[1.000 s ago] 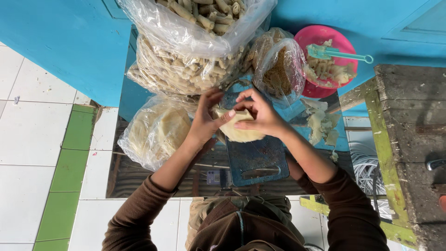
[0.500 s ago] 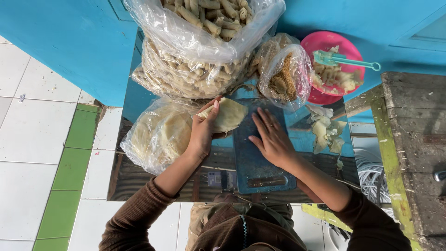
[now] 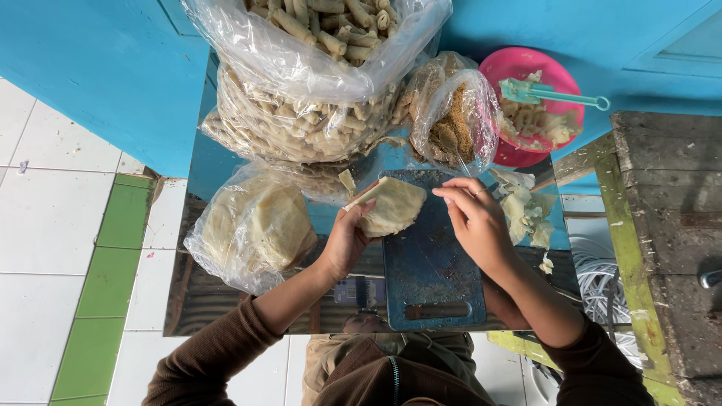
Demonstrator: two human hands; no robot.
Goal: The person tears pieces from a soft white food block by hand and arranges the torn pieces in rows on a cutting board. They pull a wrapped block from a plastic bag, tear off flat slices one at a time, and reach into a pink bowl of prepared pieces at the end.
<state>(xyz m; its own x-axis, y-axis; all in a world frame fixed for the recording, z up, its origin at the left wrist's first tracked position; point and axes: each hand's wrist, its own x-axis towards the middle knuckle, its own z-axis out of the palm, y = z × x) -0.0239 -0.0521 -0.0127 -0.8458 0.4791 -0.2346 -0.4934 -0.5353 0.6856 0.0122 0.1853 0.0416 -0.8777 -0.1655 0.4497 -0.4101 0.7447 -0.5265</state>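
- Wrapper sheet [image 3: 392,207]: pale, thin, roughly square, one corner folded; its near-left edge is hidden by the left hand [image 3: 347,240].
- Position: far-left corner of the blue cutting board [image 3: 432,274], long axis slanting toward the board's far-right.
- Left hand: pinching the sheet.
- Right hand [image 3: 475,219]: fingers curled, apparently empty, just beside the sheet.

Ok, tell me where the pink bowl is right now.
In the head view the pink bowl sits at the upper right, against the blue wall, beside the clear bag of brown crumbs, with a teal utensil lying across it.
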